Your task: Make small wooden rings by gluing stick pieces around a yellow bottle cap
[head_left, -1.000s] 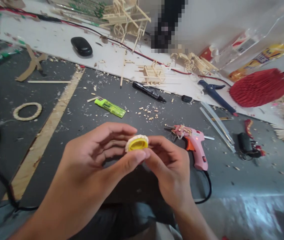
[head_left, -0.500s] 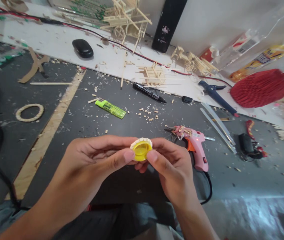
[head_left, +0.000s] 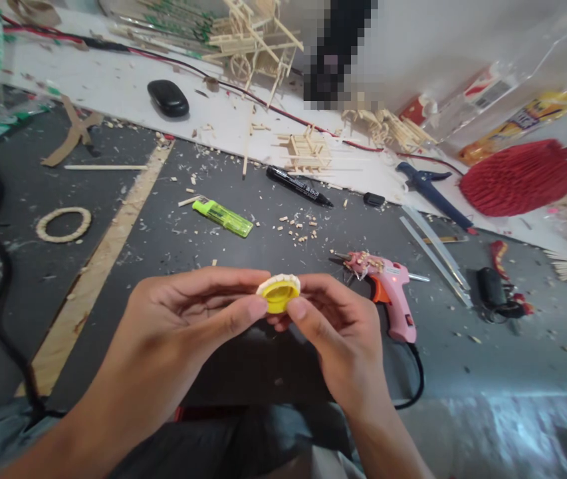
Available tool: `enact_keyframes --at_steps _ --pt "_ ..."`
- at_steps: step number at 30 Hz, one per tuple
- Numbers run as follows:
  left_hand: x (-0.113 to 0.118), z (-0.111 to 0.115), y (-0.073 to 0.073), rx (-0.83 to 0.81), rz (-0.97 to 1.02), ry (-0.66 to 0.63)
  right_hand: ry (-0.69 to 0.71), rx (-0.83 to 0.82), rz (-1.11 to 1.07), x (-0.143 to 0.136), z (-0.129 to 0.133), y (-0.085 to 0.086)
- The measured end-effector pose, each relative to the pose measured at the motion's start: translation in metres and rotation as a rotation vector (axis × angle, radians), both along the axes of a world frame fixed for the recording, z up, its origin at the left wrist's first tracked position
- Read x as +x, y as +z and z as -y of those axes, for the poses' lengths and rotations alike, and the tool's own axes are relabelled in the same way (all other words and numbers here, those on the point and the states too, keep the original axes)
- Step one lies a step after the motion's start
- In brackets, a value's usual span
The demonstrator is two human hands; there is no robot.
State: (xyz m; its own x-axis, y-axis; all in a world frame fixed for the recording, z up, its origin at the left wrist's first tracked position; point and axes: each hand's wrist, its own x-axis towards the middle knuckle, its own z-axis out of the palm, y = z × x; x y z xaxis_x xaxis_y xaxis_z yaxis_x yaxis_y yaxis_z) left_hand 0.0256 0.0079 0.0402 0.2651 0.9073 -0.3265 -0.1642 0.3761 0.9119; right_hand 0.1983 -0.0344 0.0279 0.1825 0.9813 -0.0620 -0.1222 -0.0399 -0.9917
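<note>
A small round yellow cap [head_left: 279, 299] with a rim of short pale wooden pieces is held up between both hands, near the table's front edge. My left hand [head_left: 198, 326] pinches its left side, thumb in front and fingers behind. From the right, my right hand [head_left: 338, 326] grips it the same way. Just right of that hand lies a pink glue gun [head_left: 397, 293] with wood bits on its nozzle end. Beyond the hands are small cut wood pieces [head_left: 303, 229] and a green cutter [head_left: 223, 218]. A pale ring [head_left: 64, 225] rests at the left.
Behind are a black marker [head_left: 299, 186], small stick structures [head_left: 308, 150] and a black mouse-shaped object [head_left: 168, 98]. On the right lie clear glue sticks [head_left: 435, 256], a blue tool [head_left: 435, 196] and a red bristly bundle [head_left: 525, 176]. Black cables run at left and right.
The yellow cap has tilted and shifted slightly left and up, with both hands still around it. The view has moved a little.
</note>
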Motion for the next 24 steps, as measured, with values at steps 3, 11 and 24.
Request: enact_keyframes --at_steps 3,11,24 --pt "0.000 0.001 0.002 0.039 -0.053 0.092 0.021 0.028 0.088 -0.002 0.002 0.000" --pt "0.009 0.007 0.010 0.039 -0.139 0.188 -0.109 -0.004 0.163 -0.011 0.003 0.000" --pt "0.018 0.001 0.001 0.013 -0.178 0.296 -0.260 0.050 0.289 -0.026 0.009 -0.003"
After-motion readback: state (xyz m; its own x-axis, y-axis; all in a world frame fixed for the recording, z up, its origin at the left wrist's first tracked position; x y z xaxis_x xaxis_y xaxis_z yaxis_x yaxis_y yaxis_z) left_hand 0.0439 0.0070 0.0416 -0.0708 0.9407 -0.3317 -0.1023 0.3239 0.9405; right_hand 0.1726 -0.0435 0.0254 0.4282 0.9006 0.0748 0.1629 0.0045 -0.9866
